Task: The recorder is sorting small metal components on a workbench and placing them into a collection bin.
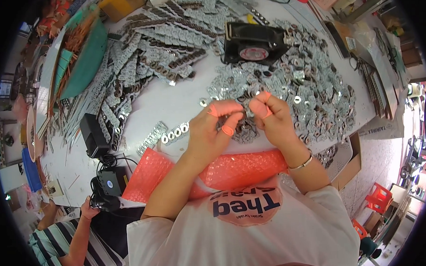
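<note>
Pinching one small metal piece [246, 114] between both hands [243, 118] (orange fingertip covers) above pink bubble wrap [233, 170]

A big white table [174, 104] fills the bright room, with a speckled pale floor [387, 159] on the right, a red plastic stool [377, 197] there, and a cardboard box [350, 163] by the table's edge.

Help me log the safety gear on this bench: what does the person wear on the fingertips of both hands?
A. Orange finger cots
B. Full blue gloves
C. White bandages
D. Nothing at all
A: orange cots cover fingertips on the left hand and the right hand, which meet over the pile of small silver metal parts; the rest of each hand is bare.
</note>
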Demonstrator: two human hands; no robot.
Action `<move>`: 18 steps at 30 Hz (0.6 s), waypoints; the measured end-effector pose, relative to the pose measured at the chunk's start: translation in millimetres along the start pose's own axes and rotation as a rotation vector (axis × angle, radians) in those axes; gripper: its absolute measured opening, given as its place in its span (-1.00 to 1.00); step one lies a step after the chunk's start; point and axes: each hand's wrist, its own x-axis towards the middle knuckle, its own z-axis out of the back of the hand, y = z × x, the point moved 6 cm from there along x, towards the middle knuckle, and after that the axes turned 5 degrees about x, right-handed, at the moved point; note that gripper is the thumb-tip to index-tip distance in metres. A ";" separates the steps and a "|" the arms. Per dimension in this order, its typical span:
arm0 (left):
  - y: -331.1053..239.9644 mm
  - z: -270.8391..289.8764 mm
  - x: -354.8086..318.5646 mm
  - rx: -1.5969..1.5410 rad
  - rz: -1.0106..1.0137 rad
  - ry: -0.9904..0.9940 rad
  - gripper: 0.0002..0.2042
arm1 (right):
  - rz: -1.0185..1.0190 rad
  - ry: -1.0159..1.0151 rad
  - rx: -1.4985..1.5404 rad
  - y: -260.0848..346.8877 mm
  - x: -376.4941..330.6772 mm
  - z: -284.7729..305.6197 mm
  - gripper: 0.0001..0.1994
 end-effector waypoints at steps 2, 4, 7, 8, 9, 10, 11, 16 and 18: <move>-5.4 1.8 -1.8 0.103 -0.055 -0.001 -0.84 | 0.069 -0.031 -0.051 0.5 -1.8 3.2 -0.80; 2.9 -0.1 -4.2 0.110 -0.021 -0.027 -0.83 | 0.220 -0.068 -0.305 0.6 0.7 8.3 -0.80; -0.6 -0.8 -2.3 0.070 -0.088 -0.074 -0.83 | 0.253 -0.092 -0.298 4.3 0.9 12.4 -0.79; -4.5 1.5 -2.9 0.042 -0.139 -0.091 -0.83 | 0.357 -0.054 -0.370 12.9 -1.7 7.1 -0.82; -6.5 4.2 -3.4 0.052 -0.167 -0.101 -0.83 | 0.457 -0.019 -0.443 20.7 -1.9 1.6 -0.85; -4.1 1.7 -6.6 0.052 -0.105 -0.051 -0.83 | 0.474 -0.017 -0.444 23.6 -2.9 0.7 -0.85; -1.0 -0.4 -6.7 0.051 -0.038 0.001 -0.82 | 0.508 -0.037 -0.482 27.0 -4.1 0.4 -0.88; -1.1 4.0 2.1 -0.059 -0.006 0.006 -0.81 | 0.488 -0.071 -0.515 41.0 -0.9 6.4 -0.90; 12.3 -1.5 2.4 -0.307 0.218 0.086 -0.81 | 0.418 0.121 -0.469 37.4 0.8 -2.0 -0.88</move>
